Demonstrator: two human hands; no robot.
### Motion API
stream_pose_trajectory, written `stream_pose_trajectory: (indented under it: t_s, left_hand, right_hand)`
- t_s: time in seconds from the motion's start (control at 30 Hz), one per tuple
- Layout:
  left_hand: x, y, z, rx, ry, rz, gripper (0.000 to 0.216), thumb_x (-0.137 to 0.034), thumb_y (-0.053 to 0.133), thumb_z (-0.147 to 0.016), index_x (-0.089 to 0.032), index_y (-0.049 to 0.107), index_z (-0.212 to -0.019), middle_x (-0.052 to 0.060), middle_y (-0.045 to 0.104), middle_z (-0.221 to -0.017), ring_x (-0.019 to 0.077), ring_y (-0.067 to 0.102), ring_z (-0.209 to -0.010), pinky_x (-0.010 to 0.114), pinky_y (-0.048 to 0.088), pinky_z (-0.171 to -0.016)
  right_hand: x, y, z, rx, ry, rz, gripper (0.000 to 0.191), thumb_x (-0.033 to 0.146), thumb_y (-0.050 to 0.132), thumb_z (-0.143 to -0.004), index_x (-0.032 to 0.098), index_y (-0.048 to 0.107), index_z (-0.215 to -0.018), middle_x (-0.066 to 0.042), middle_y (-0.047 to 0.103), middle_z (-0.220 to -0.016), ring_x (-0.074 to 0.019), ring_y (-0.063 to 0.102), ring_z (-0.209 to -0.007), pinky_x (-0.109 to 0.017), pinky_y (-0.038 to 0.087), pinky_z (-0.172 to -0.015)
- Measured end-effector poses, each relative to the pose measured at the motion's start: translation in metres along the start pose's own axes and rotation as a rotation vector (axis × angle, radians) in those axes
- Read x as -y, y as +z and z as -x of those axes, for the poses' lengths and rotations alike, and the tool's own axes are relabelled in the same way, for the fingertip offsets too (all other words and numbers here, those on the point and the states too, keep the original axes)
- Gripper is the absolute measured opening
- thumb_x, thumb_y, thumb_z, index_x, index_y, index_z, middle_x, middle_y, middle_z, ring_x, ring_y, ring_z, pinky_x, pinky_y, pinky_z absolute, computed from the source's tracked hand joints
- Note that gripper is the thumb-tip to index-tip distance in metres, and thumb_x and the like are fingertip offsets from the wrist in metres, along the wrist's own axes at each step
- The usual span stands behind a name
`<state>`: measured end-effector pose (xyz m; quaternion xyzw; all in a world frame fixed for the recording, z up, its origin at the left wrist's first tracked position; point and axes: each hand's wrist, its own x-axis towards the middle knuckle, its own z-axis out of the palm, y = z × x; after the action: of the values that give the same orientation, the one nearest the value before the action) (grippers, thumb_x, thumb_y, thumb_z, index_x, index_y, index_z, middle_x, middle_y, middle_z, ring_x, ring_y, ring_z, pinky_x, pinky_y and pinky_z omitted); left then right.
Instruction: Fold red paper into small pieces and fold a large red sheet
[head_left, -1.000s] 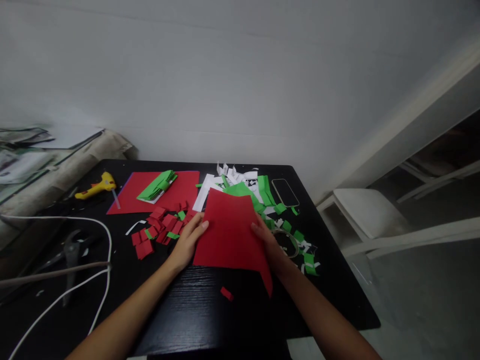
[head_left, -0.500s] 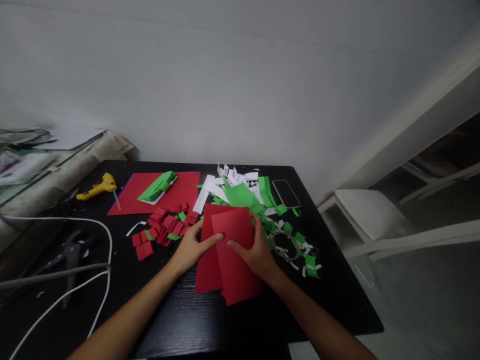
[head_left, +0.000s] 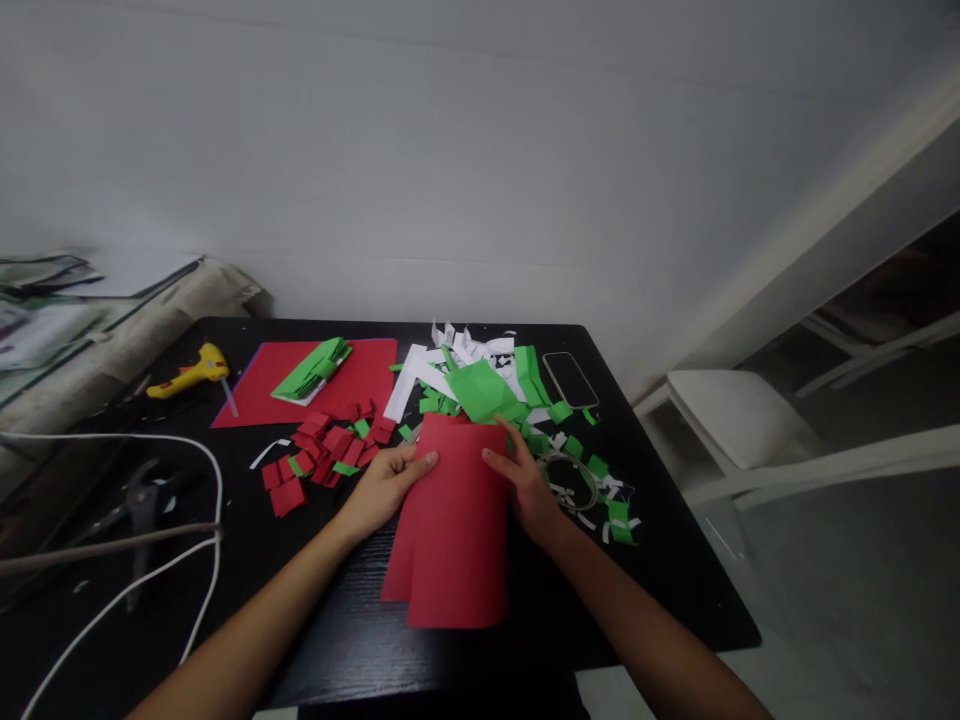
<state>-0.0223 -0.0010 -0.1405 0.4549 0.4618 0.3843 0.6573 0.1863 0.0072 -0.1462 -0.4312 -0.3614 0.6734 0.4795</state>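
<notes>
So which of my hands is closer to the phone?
Your right. The right hand holds the red paper on the phone's near side, slightly left of it; the left hand is farther left, at the paper's opposite edge.

No readable text, brands or numbers; white paper scraps (head_left: 469, 351) beyond the grip too blurred to tell.
</notes>
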Motion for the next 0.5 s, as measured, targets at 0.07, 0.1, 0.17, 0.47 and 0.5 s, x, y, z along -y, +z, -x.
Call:
stream_pose_trajectory:
  t_s: [0.07, 0.1, 0.17, 0.47, 0.5]
  left_hand:
    - [0.0, 0.001, 0.001, 0.036, -0.02, -0.013, 0.05, -0.066, 0.074, -0.075, -0.016, 0.073, -0.076, 0.005, 0.074, -0.068, 0.0197, 0.066, -0.057, 0.031, 0.054, -0.057]
    - [0.001, 0.001, 0.001, 0.051, -0.029, -0.018, 0.051, -0.067, 0.072, -0.075, -0.017, 0.073, -0.073, 0.005, 0.073, -0.066, 0.0192, 0.065, -0.055, 0.03, 0.053, -0.056]
    - [0.002, 0.001, 0.001, 0.07, -0.037, -0.03, 0.053, -0.069, 0.068, -0.078, -0.017, 0.072, -0.07, 0.004, 0.07, -0.063, 0.0184, 0.063, -0.054, 0.029, 0.051, -0.054]
    - [0.011, -0.003, -0.007, -0.164, 0.147, -0.071, 0.039, -0.051, 0.08, -0.075, -0.018, 0.063, -0.088, -0.006, 0.055, -0.062, 0.0091, 0.051, -0.055, 0.019, 0.04, -0.055]
    - [0.011, -0.003, -0.007, -0.187, 0.156, -0.063, 0.041, -0.05, 0.082, -0.074, -0.019, 0.062, -0.091, -0.008, 0.054, -0.061, 0.0088, 0.05, -0.054, 0.019, 0.039, -0.055]
  right_hand:
    - [0.001, -0.002, -0.001, -0.037, -0.002, 0.021, 0.084, 0.04, 0.082, -0.071, 0.032, 0.046, -0.147, -0.003, 0.071, -0.126, -0.03, 0.069, -0.113, -0.047, 0.053, -0.102]
    - [0.001, -0.002, -0.002, -0.054, -0.009, 0.048, 0.083, 0.039, 0.083, -0.07, 0.033, 0.048, -0.145, -0.002, 0.07, -0.127, -0.0298, 0.068, -0.114, -0.046, 0.054, -0.101]
    - [0.002, -0.004, -0.002, -0.085, -0.029, 0.121, 0.078, 0.04, 0.082, -0.07, 0.035, 0.053, -0.142, -0.001, 0.069, -0.127, -0.0297, 0.067, -0.111, -0.045, 0.055, -0.096]
    - [0.003, -0.003, -0.003, -0.151, -0.106, 0.271, 0.028, 0.04, 0.081, -0.068, 0.026, 0.073, -0.091, -0.002, 0.073, -0.101, -0.0275, 0.065, -0.097, -0.039, 0.052, -0.088]
    - [0.003, -0.003, -0.003, -0.152, -0.109, 0.279, 0.027, 0.041, 0.081, -0.068, 0.026, 0.074, -0.089, -0.002, 0.074, -0.101, -0.0273, 0.065, -0.097, -0.038, 0.051, -0.088]
